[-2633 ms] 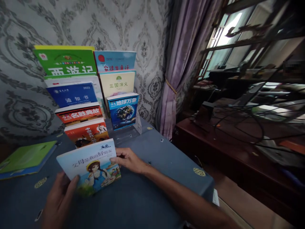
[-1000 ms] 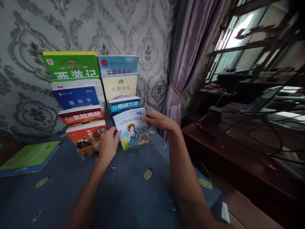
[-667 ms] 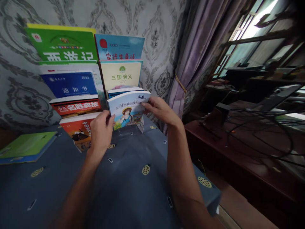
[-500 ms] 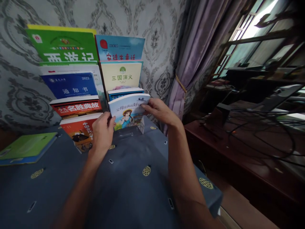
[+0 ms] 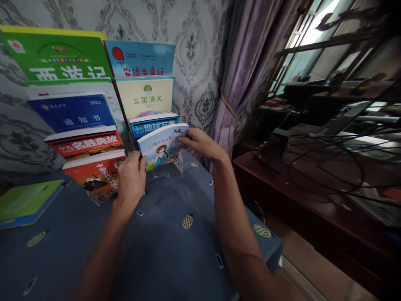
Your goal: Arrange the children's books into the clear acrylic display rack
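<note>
A pale blue paperback book [image 5: 163,148] with a girl in a hat on its cover leans back in the front of the right-hand column. My left hand [image 5: 131,173] is closed at its lower left edge. Thumb and fingers of my right hand [image 5: 202,142] pinch its upper right edge. Just behind stands a blue book [image 5: 153,125], then a cream book [image 5: 145,94] and a taller light blue book [image 5: 140,58]. What looks like a clear book stand [image 5: 180,163] shows at the lower right of the held book.
The left column holds an orange book [image 5: 94,177], a red-and-black book [image 5: 86,146], a dark blue booklet [image 5: 72,110] and a green book [image 5: 56,54]. Green and blue books [image 5: 28,200] lie flat at left on the dark tablecloth [image 5: 163,255]. Cables [image 5: 326,167] tangle on a reddish table.
The held book has tilted slightly forward and down, showing more of the blue book behind it. Both hands still hold it. The view has shifted a little to the right.
</note>
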`<state>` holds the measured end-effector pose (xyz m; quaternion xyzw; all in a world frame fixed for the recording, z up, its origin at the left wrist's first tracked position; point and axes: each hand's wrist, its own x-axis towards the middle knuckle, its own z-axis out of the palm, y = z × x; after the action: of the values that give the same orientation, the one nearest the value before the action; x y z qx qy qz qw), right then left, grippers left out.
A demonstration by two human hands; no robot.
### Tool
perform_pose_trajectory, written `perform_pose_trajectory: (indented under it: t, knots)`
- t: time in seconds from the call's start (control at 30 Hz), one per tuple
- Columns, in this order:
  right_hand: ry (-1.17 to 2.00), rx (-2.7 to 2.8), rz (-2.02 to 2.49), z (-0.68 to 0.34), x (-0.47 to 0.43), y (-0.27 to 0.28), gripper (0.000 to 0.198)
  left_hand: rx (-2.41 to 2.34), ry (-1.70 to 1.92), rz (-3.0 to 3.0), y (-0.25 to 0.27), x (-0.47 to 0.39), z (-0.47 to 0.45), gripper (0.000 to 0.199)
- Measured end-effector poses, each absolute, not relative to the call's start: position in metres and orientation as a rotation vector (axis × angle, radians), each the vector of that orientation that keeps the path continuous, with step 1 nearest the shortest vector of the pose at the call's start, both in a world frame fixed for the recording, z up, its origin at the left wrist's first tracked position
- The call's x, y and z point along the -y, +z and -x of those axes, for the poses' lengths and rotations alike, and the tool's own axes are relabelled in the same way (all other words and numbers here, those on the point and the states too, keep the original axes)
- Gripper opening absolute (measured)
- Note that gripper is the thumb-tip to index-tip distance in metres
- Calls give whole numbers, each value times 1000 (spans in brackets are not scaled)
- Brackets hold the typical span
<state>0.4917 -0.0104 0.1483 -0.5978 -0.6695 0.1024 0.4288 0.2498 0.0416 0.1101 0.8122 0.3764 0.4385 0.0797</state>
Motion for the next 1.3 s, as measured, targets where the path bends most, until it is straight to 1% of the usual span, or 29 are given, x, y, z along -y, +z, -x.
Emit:
perform_pose_trajectory:
  t: [0.13,0.23,0.33,0.5,0.63,0.8,0.9,1.13,1.3]
  knots:
    - [357,1722,1433,-492,15,151,21,-1132,1306,-2435,111,-39,-250,16]
    - [362,1713,1414,-492,17,151,18,-1158,1289,-2443,110,-40,-251,16]
    - [310,1734,1459,-494,12,146,16,-1196,1241,-2453,104,-44,-253,16]
    - [147,1823,1604,-500,-1,136,22,-1268,1157,-2489,93,-52,-256,16]
    - [88,1837,1680,-500,-7,131,20,-1346,1073,-2554,86,-56,-258,16]
    - [287,1705,1675,-500,-9,126,12,-1412,925,-2638,81,-57,-260,17]
    - [374,1663,1617,-501,-11,123,14,-1451,877,-2625,80,-56,-262,17]
    - [254,1625,1675,-504,-21,116,16,-1488,842,-2566,77,-56,-264,20]
    - [285,1594,1684,-500,-25,113,12,-1458,846,-2519,74,-61,-261,20]
